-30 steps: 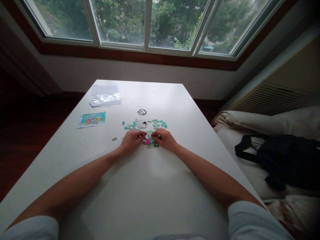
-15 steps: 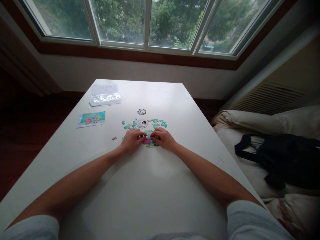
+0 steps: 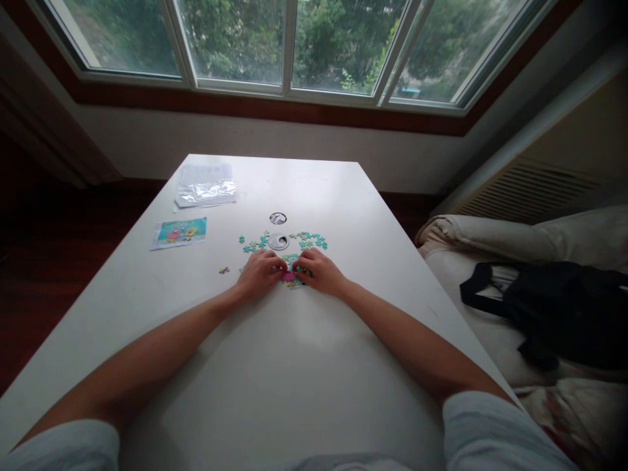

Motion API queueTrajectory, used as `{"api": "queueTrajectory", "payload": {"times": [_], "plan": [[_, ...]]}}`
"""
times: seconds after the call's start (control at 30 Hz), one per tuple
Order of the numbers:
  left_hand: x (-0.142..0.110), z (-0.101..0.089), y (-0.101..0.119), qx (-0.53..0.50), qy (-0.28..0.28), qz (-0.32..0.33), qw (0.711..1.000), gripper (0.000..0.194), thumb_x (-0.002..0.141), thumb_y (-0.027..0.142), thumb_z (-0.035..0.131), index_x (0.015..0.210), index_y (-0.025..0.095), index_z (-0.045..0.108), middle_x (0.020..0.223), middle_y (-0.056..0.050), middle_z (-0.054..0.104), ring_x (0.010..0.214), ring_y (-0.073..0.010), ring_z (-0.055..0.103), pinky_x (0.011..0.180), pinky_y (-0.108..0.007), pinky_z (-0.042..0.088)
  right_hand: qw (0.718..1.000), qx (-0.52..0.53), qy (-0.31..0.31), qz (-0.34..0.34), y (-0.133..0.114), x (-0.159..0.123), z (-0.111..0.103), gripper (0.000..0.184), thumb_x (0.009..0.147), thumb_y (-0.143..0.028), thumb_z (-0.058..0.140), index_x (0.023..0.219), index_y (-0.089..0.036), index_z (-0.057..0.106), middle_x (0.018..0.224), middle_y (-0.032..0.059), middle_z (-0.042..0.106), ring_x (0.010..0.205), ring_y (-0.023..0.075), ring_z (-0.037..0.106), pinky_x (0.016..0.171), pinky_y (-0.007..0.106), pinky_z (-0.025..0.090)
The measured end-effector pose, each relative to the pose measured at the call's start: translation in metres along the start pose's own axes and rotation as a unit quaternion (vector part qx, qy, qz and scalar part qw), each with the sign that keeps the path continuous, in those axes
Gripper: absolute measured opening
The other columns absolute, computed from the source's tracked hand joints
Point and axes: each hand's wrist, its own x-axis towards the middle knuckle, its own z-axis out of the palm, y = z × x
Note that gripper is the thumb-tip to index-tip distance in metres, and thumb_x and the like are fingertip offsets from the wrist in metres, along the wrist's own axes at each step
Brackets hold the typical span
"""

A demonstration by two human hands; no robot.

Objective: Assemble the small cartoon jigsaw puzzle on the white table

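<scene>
My left hand (image 3: 263, 271) rests at the left side of a small, partly joined jigsaw puzzle (image 3: 293, 284), its thumb and fingertips pinched at a pink puzzle piece (image 3: 288, 277). From the other side my right hand (image 3: 318, 269) bends over the puzzle, its fingers closed at the upper edge of the same pink area. The fingertips of the two hands almost meet, and they cover much of the joined part. Just beyond the hands lie loose turquoise puzzle pieces (image 3: 309, 240), with more loose pieces (image 3: 255, 246) to the left. Between these groups sits a round silvery disc (image 3: 279, 242).
A second round disc (image 3: 277, 218) lies farther back on the white table (image 3: 284, 379). At the left are a printed picture sheet (image 3: 180, 233), a clear plastic bag (image 3: 206, 186) and a few small pieces (image 3: 224, 270). A dark bag (image 3: 564, 314) lies on the seat at right.
My right hand's fingertips have moved slightly left, closer to my left hand over the pink area. My left hand has barely moved, and the loose pieces look unchanged.
</scene>
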Motion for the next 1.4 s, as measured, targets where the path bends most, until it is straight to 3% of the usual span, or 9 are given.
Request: {"api": "queueTrajectory", "payload": {"times": [0.2, 0.47, 0.63, 0.93, 1.23, 1.4], "plan": [[0.0, -0.002, -0.001, 0.04, 0.001, 0.065, 0.997, 0.014, 0.094, 0.026, 0.066, 0.094, 0.026, 0.079, 0.096, -0.005, 0.073, 0.094, -0.0222, 0.058, 0.09, -0.039, 0.044, 1.0, -0.014, 0.005, 0.014, -0.001, 0.0, 0.001, 0.012, 0.096, -0.03, 0.065, 0.104, -0.024, 0.072, 0.098, 0.007, 0.062, 0.099, 0.0231, 0.055, 0.09, 0.036, 0.046], [-0.004, -0.014, 0.0, 0.112, -0.049, 0.175, 0.977, 0.028, 0.101, 0.028, 0.053, 0.123, 0.028, 0.071, 0.122, -0.003, 0.072, 0.109, -0.0231, 0.057, 0.097, -0.041, 0.043, 0.999, -0.032, 0.018, 0.033, 0.004, -0.004, 0.003, 0.012, 0.096, -0.031, 0.065, 0.104, -0.024, 0.071, 0.098, 0.0068, 0.062, 0.1, 0.0235, 0.054, 0.091, 0.037, 0.045], [-0.003, -0.015, -0.003, 0.132, -0.057, 0.182, 0.973, 0.033, 0.103, 0.03, 0.048, 0.129, 0.027, 0.067, 0.13, -0.004, 0.07, 0.119, -0.0251, 0.057, 0.102, -0.043, 0.042, 0.997, -0.038, 0.036, 0.053, 0.01, -0.002, 0.005, 0.011, 0.095, -0.03, 0.067, 0.104, -0.023, 0.071, 0.099, 0.0071, 0.061, 0.099, 0.0233, 0.054, 0.09, 0.037, 0.045], [-0.005, -0.018, -0.012, 0.076, -0.058, 0.187, 0.978, 0.035, 0.099, 0.026, 0.053, 0.13, 0.03, 0.068, 0.134, -0.005, 0.068, 0.13, -0.025, 0.055, 0.11, -0.045, 0.043, 0.995, -0.047, 0.04, 0.074, 0.007, 0.001, 0.008, 0.012, 0.094, -0.026, 0.067, 0.105, -0.023, 0.071, 0.099, 0.0071, 0.061, 0.099, 0.0232, 0.054, 0.09, 0.037, 0.044], [0.003, -0.022, -0.017, 0.119, -0.089, 0.201, 0.968, 0.038, 0.1, 0.023, 0.049, 0.132, 0.029, 0.068, 0.133, -0.004, 0.069, 0.128, -0.0259, 0.054, 0.11, -0.046, 0.04, 0.997, -0.002, -0.061, 0.041, 0.013, 0.019, -0.016, 0.014, 0.092, -0.026, 0.071, 0.104, -0.02, 0.073, 0.095, 0.006, 0.061, 0.093, 0.0205, 0.057, 0.085, 0.032, 0.043], [0.003, -0.021, -0.022, 0.124, -0.082, 0.197, 0.969, 0.038, 0.1, 0.023, 0.048, 0.132, 0.029, 0.068, 0.134, -0.003, 0.069, 0.13, -0.026, 0.054, 0.11, -0.046, 0.04, 0.997, -0.016, -0.01, 0.073, 0.014, 0.018, -0.004, 0.009, 0.093, -0.026, 0.068, 0.1, -0.02, 0.072, 0.088, 0.004, 0.059, 0.089, 0.0198, 0.056, 0.082, 0.031, 0.042]]}}
